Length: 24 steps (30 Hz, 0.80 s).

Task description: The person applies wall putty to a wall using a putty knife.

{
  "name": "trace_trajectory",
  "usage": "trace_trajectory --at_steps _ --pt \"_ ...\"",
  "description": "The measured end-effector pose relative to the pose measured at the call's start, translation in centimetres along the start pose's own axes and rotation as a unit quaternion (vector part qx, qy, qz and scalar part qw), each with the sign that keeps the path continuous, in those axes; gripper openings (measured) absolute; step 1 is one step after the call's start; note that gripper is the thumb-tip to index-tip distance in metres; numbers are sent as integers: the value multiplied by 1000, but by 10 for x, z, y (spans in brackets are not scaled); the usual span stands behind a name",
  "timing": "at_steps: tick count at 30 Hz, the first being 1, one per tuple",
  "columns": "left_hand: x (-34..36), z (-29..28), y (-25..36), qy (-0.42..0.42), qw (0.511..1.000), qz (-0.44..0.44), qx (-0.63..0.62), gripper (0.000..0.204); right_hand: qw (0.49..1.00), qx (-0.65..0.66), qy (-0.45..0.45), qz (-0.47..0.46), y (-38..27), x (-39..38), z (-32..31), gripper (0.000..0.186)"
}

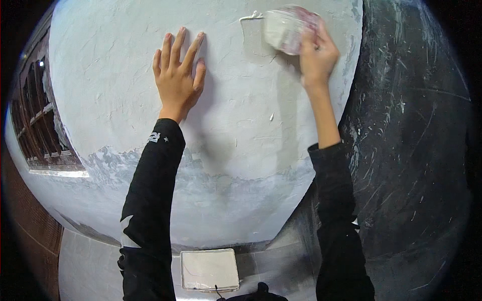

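My left hand point(181, 75) rests on the white plastered wall point(120, 65) with its fingers spread, holding nothing. Higher and to the right, my right hand point(320, 55) grips a flat, palm-sized spreading piece point(286, 29), smeared with white paste and reddish toward the hand. Motion blurs this piece, and I cannot tell what it is made of. It is at the wall surface or just off it. Beside its left edge, a raised ridge of white paste point(252, 17) sticks to the wall. A damp-looking greyish strip runs down the wall below the piece.
A shallow rectangular tray point(236, 271) with white, smooth contents stands on the floor below the wall. Right of the wall's edge is a dark, white-spattered surface point(411, 150). A brown barred window point(42, 110) is at the left. Grey, rougher patches mark the lower wall.
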<state>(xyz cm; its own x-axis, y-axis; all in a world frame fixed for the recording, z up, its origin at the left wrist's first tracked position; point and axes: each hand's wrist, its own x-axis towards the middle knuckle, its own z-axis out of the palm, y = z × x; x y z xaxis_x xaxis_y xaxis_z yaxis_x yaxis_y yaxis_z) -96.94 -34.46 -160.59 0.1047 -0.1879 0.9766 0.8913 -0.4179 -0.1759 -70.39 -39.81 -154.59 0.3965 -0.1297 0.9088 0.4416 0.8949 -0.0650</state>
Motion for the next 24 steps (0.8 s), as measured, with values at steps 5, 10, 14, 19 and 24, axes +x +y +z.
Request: trace_trajectory --at_steps 5,10,14,19,24 --pt "-1 -1 -4 -1 1000 -3 -8 57 982 -137 -46 -123 9 14 32 40" --pt "-1 -4 -2 -8 1000 -6 -1 56 999 34 -3 2 0 49 -11 36" --pt "0 -3 -4 -2 1000 -2 -11 56 995 23 -90 -46 9 47 34 34" --pt "-4 -2 -7 -6 1000 -8 -12 55 972 -211 -37 -96 24 55 26 34" --pt "0 -3 2 -10 1000 -13 -10 54 1000 22 -10 11 8 61 18 41"
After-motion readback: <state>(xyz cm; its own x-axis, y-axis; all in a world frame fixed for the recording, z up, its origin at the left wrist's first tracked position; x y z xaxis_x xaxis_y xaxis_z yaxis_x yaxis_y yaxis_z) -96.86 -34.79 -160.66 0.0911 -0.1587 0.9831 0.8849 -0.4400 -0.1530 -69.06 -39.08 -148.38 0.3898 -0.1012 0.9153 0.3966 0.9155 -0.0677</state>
